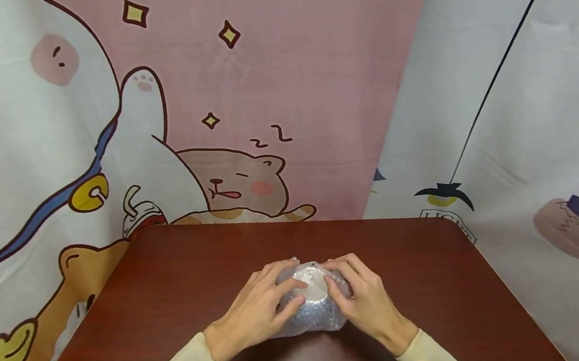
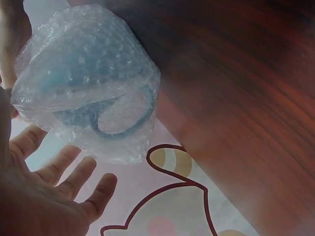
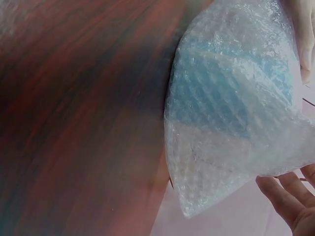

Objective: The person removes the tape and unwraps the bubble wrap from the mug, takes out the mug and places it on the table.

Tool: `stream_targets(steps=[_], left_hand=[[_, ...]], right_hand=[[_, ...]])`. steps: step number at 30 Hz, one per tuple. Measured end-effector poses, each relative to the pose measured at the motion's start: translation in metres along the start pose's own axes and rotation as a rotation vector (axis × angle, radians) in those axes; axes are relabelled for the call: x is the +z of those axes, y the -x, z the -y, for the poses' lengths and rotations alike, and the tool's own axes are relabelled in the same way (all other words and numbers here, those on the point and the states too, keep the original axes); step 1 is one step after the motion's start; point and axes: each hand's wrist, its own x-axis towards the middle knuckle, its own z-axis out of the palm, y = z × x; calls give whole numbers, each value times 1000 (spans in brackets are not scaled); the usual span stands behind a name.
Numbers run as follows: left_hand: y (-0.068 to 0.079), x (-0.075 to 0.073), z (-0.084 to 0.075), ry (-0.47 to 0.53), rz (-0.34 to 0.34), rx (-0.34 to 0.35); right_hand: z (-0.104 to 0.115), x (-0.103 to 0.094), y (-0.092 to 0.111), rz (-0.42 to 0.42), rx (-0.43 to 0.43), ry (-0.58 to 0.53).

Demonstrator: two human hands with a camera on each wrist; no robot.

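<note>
So you've got a bubble-wrapped bundle (image 1: 310,318) between your two hands, over the near middle of the brown table (image 1: 197,259), though I honestly can't tell if it's sitting on the wood or held just above it. Inside there's a blue item (image 3: 211,93), and the left wrist view shows a curved blue loop (image 2: 129,132) through the plastic that looks like a handle, so I'd treat it as a cup or similar and go gentle. Your left hand (image 1: 267,302) is loose, fingers spread and a little bent over the left side, not clamped on anything as far as I can see. Your right hand (image 1: 366,295) bends around the right side with the thumb over the top near a pale round patch (image 1: 311,286), and its fingertips are up against a loose flap (image 3: 295,142) of wrap; can't tell if thumb and fingers really pinch it. My two cents: let the left palm steady the body and leave the film work to the right fingertips. Get a proper pinch on the flap, and move it slowly along its fold instead of yanking. Keep pressure off that loop, it's probably the weak spot. Crinkly film is slippery too, so stay low over the wood.
</note>
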Motion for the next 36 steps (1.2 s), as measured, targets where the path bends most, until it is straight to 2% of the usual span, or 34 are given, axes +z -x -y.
stream_targets(steps=[9,16,36], left_hand=[[2,2,0,8,50,-19],[2,3,-1,2,30,-10],[1,3,1,-13,26,-1]], right_hand=[[-2,-11,4,-5,41,86],[-6,-21,9,-23,58,102],[-20,-43,21,-72,155,167]])
